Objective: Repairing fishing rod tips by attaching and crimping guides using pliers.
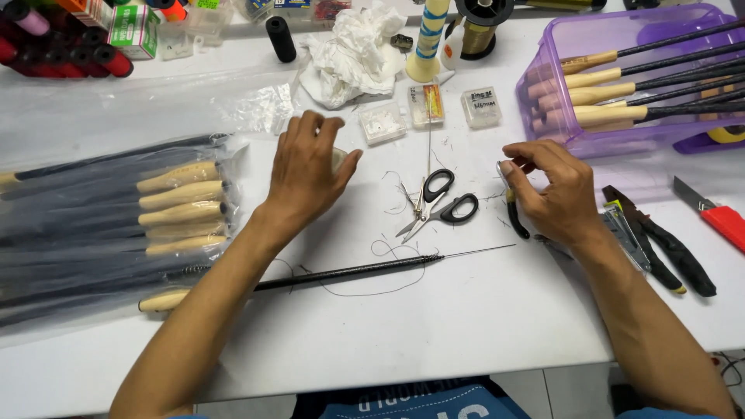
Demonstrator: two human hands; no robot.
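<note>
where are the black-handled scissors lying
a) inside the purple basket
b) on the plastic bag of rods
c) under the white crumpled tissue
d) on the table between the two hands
d: the scissors lie on the white table, between the left hand and the right hand.

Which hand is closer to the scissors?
Right. The right hand sits just right of the scissors; the left hand is farther off to their left.

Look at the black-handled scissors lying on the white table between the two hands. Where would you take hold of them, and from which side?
Grip the scissors by the two black finger loops, coming from above on the right, where the right hand is nearest. They lie flat, slightly open, loops at the upper right and blade tips pointing lower left toward the thin black rod, so the loops are the safe, clear end.
</note>
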